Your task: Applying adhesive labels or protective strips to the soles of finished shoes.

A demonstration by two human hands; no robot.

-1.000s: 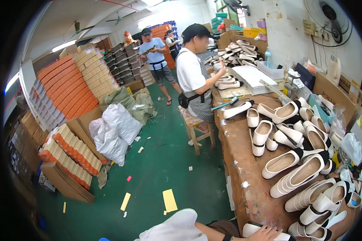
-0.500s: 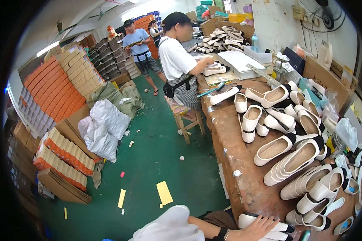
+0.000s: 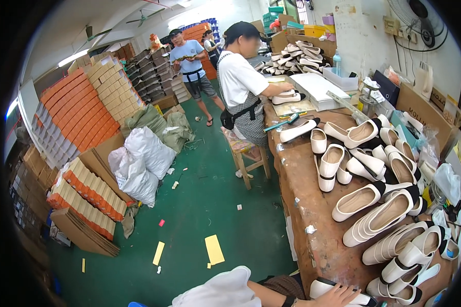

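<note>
My left hand [image 3: 334,298], a dark band at its wrist, lies across white flat shoes [image 3: 318,287] with black toes at the bottom edge, by the table's near side. Its fingers are stretched out and apart on top of them, not wrapped round any. The lower part of the hand and shoes is cut off by the picture's edge. Beside it on the right stands a stack of cream and black-toed flats [image 3: 407,256]. Farther up lies a nested row of flats [image 3: 376,217]. My white sleeve [image 3: 220,289] shows at the bottom. My right hand is out of sight.
The brown worktable [image 3: 312,230] holds many loose shoes and a teal-handled tool [image 3: 281,123]. A co-worker [image 3: 243,71] sits at its far end, handling shoes. Another person [image 3: 187,56] stands behind. White sacks [image 3: 148,153] and stacked boxes [image 3: 71,112] line the left.
The whole view has shifted, so the scene sits farther right and a little lower. The seated co-worker's head and arms have moved slightly. My left hand stays on the shoes.
</note>
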